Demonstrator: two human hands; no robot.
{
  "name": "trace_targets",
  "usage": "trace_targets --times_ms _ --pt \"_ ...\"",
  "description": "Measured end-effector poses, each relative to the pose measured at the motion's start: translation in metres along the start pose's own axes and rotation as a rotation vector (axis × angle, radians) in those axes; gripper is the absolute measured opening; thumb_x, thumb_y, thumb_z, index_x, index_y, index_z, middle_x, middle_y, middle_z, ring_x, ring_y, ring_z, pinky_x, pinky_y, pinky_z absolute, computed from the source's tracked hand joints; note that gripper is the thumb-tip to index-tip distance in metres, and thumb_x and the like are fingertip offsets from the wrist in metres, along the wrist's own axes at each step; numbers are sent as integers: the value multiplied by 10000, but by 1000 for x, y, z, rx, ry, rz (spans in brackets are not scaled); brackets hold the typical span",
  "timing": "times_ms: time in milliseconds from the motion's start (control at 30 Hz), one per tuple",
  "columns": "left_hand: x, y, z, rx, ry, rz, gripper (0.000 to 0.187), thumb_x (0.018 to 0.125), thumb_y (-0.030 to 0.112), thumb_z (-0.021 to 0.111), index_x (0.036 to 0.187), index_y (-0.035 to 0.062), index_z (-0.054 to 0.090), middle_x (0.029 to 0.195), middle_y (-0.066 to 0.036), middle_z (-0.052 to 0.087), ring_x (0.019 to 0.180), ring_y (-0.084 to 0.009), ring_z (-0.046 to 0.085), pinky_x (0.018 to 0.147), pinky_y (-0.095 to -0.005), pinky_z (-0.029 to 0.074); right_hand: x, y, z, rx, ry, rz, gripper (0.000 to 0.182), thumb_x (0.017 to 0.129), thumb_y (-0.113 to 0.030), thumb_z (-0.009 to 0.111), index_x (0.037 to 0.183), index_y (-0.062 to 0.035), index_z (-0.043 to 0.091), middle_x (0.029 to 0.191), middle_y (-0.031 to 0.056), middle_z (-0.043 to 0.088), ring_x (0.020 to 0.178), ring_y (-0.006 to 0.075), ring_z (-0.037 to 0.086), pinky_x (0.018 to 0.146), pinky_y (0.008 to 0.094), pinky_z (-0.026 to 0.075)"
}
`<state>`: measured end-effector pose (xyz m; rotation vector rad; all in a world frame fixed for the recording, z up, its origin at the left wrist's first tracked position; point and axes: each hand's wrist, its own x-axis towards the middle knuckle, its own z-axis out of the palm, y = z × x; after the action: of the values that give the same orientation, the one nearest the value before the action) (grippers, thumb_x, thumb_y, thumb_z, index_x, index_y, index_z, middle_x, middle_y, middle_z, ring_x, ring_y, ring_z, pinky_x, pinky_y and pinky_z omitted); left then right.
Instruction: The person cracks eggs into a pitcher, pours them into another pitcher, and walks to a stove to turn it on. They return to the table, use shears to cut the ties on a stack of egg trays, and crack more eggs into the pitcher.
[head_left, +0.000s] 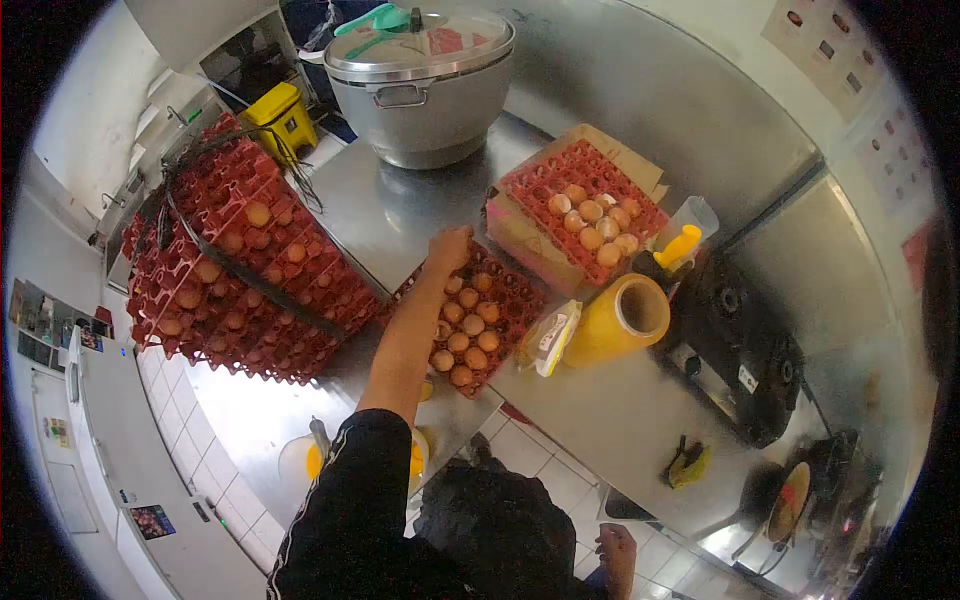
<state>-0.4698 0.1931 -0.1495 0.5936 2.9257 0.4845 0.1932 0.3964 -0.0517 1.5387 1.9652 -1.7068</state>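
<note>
My left hand (451, 249) reaches over the far left corner of a red egg tray (520, 290) that holds several brown eggs (470, 325). Its fingers are curled downward, and whatever they grip is hidden. Under my left forearm, a bowl (296, 462) with yellow egg in it and a handle sticking out is partly covered by the black sleeve. My right hand (616, 548) hangs low beside my body, away from the counter, its fingers loosely curled with nothing visible in them.
Tall strapped egg trays (235, 260) stand at left. Behind are a large lidded pot (425, 110) and a box (530, 235) bearing a tray of eggshells (600, 225). A yellow container (600, 335), a packet (552, 338), a black stove (735, 345) and a pan (790, 503) line the right.
</note>
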Motion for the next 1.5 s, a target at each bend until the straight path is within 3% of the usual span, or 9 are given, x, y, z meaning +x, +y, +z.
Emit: trace_targets --times_ms 333,500,667,800,900,1000,1100,1267,1500 --pt "-10 -3 -60 -794 132 -3 371 871 228 617 1187 58 519 1080 -204 585 976 -258 626 800 -390 515 41 14 12 -207 -144 -462 323 777 -65 737 1048 -29 565 914 68 609 732 148 601 652 266 499" --pt "-135 59 -215 -1711 165 -44 342 889 218 577 1198 90 505 1112 -98 596 953 -215 598 778 -363 507 68 -63 82 -22 -459 -323 365 765 -74 771 1045 -43 539 879 47 564 775 132 564 692 271 499" --pt "-322 59 -281 -2125 10 96 459 854 279 593 1253 101 455 1155 -140 544 1039 -288 533 757 -388 521 72 -129 165 -283 -738 -686 376 803 -39 738 1119 -30 534 974 62 563 804 150 608 705 287 515" --pt "-458 32 -238 -1948 211 -18 464 906 398 556 1039 -40 482 697 -107 520 423 -157 464 370 -228 378 22 -164 213 -15 -981 -444 552 836 -67 718 1340 -49 492 1043 118 583 919 225 648 827 337 544" --pt "-535 37 -191 -1724 165 -406 365 965 305 535 1150 -10 529 810 -93 629 554 -108 539 426 -213 402 -45 -203 232 -328 -807 -1186 658 819 -67 735 1413 -95 452 1078 164 595 929 276 646 837 363 546" --pt "-577 48 -150 -1811 41 -629 456 963 323 580 1320 52 493 962 -56 656 657 -110 563 526 -240 440 -98 -197 251 -321 -1054 -1000 761 785 -90 766 1458 -142 416 1101 174 604 1000 296 615 875 411 503" --pt "-605 47 -137 -2002 30 -617 542 938 369 613 1350 44 477 1004 -66 655 663 -107 567 509 -217 425 -127 -176 270 -503 -1056 -1350 831 755 -103 782 1481 -144 379 1094 139 620 1070 283 570 953 431 432" --pt "-641 14 -126 -1987 -72 -661 632 883 409 660 1332 -1 490 1012 -104 648 630 -105 562 473 -194 412 -158 -141 279 -470 -987 -1276 816 786 -112 768 1478 -67 339 1249 162 532 1122 278 510 989 425 388" --pt "-695 -43 -147 -2043 124 -538 629 861 385 656 1297 -36 486 978 -156 642 550 -99 521 409 -190 406 -103 -43 296 219 -443 -525 658 946 -207 622 1444 29 261 1300 167 431 1091 221 502 936 366 423"
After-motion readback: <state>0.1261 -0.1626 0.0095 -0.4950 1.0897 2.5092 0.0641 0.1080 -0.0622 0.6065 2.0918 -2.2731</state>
